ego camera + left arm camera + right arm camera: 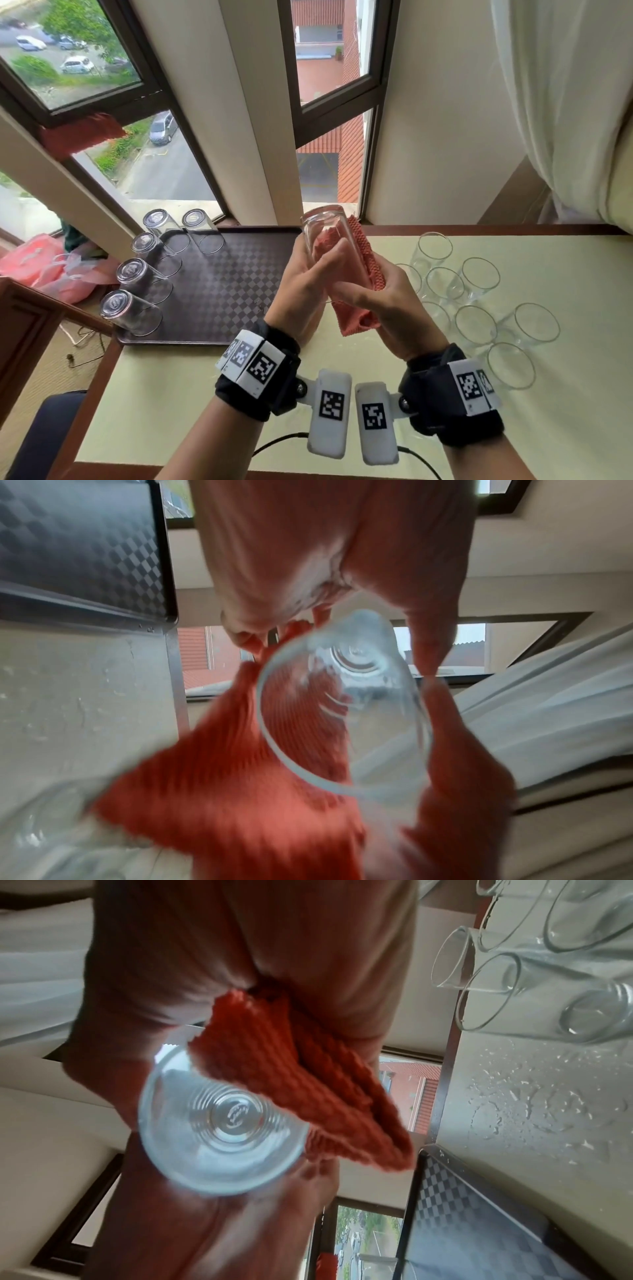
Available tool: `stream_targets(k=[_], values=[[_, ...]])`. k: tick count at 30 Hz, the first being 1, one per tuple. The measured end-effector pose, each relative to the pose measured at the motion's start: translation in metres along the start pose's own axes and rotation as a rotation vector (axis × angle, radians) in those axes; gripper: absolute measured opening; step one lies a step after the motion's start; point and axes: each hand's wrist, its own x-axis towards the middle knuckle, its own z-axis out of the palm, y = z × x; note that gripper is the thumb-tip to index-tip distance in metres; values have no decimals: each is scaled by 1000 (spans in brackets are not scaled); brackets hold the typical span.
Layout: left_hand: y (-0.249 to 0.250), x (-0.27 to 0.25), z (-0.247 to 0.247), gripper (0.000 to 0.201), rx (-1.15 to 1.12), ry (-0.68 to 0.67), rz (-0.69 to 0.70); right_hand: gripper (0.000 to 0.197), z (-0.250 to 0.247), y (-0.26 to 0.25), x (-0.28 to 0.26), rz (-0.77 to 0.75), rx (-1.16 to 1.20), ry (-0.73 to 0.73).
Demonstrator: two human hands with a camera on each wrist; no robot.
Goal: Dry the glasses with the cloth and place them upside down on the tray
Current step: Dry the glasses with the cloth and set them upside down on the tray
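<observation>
Over the table's middle, my left hand [310,270] grips a clear glass [322,229] tilted with its thick base up and away from me. My right hand [373,294] holds an orange-red cloth [364,263] pressed along the glass's right side, and a corner of it hangs below. The left wrist view looks into the glass's open rim [342,712], with the cloth [222,791] wrapped beside it. From the right wrist, the ribbed base of the glass [226,1121] shows next to the cloth [308,1096]. The dark chequered tray [222,284] lies left of the hands.
Several glasses [132,311] stand upside down along the tray's left and far edges. Several upright glasses [476,322] crowd the table on the right, over water drops [548,1096]. Windows and a curtain [565,102] lie beyond. A pink bag [44,267] sits far left.
</observation>
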Motion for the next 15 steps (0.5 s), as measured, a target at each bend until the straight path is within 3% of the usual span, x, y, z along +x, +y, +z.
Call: stream_targets(k=[3, 6, 11, 15], values=[[2, 0, -10, 106, 19, 7, -31, 66, -4, 1, -1, 6, -41, 0], [11, 3, -31, 112, 78, -22, -34, 67, -14, -4, -6, 26, -86, -90], [26, 1, -48, 92, 355, -253, -92, 93, -17, -5, -7, 82, -79, -236], [29, 1, -48, 82, 414, -154, -10, 84, -13, -3, -5, 95, 52, -185]])
